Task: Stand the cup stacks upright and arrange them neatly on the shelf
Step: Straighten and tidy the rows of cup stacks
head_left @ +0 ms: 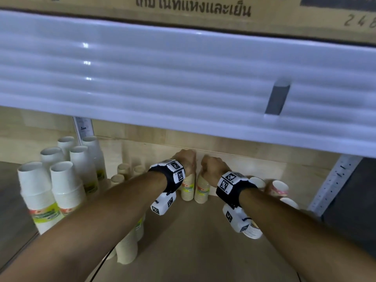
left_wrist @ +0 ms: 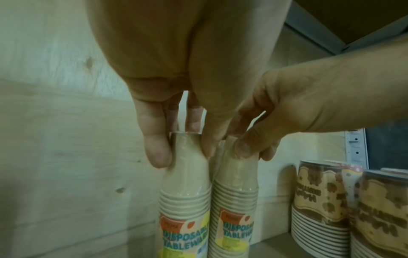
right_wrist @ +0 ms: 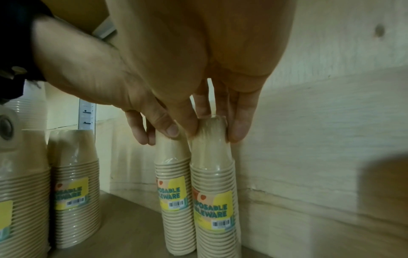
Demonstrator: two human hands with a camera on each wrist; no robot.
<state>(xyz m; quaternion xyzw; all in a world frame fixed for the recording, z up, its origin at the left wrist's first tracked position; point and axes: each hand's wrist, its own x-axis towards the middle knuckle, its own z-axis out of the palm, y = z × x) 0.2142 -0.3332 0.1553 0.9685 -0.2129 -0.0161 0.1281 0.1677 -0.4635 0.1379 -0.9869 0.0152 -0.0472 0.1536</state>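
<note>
Two slim beige cup stacks in clear wrap with "Disposable Tableware" labels stand upright, side by side, against the wooden back wall. My left hand (head_left: 186, 159) (left_wrist: 183, 153) grips the top of the left stack (head_left: 188, 190) (left_wrist: 185, 192) (right_wrist: 174, 174) from above. My right hand (head_left: 211, 165) (right_wrist: 215, 133) grips the top of the right stack (head_left: 201, 192) (left_wrist: 235, 192) (right_wrist: 214, 174) the same way. The two stacks touch or nearly touch. In the head view my wrists hide both tops.
Tall white cup stacks (head_left: 67, 186) stand at the left, with beige stacks (head_left: 128, 247) (right_wrist: 75, 183) nearer the front. Patterned cup stacks (head_left: 279, 188) (left_wrist: 320, 200) stand at the right. The white upper shelf edge (head_left: 183, 78) hangs low overhead. A metal upright (head_left: 335, 180) bounds the right side.
</note>
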